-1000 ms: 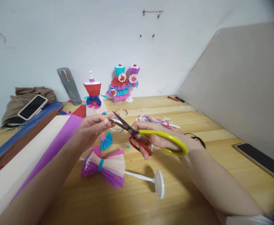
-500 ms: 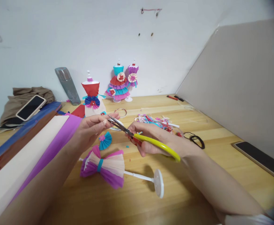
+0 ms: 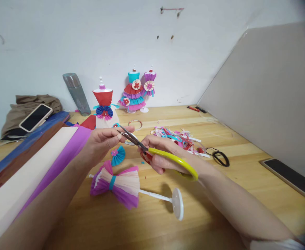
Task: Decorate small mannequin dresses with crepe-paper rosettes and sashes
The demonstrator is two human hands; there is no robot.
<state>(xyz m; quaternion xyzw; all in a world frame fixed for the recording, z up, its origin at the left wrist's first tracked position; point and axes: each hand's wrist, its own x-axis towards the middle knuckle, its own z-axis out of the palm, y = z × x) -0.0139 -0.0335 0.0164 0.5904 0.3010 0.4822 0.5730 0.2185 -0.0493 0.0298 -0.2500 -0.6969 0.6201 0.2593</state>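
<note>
My right hand [image 3: 165, 152] grips yellow-handled scissors [image 3: 173, 158], their blades slightly apart and pointing left. At the blade tips, my left hand [image 3: 102, 139] pinches something too small to make out. Below the hands a small dress form [image 3: 115, 184] lies on its side, dressed in purple and cream paper with a blue band, its white round base [image 3: 177, 204] to the right. Between it and my left hand rests a pleated blue paper fan [image 3: 118, 156] with a pink flower.
Three dressed forms stand behind, one with a red top [image 3: 103, 99]. Paper scraps [image 3: 177, 137], a black cord [image 3: 221, 158] and a phone [image 3: 290, 177] lie right. Paper sheets [image 3: 34, 166], a phone [image 3: 36, 117], brown cloth [image 3: 16, 114] and a bottle [image 3: 78, 95] are left.
The scissor blades have opened a little near my left fingertips, and the handle has shifted slightly. The whole view has moved slightly.
</note>
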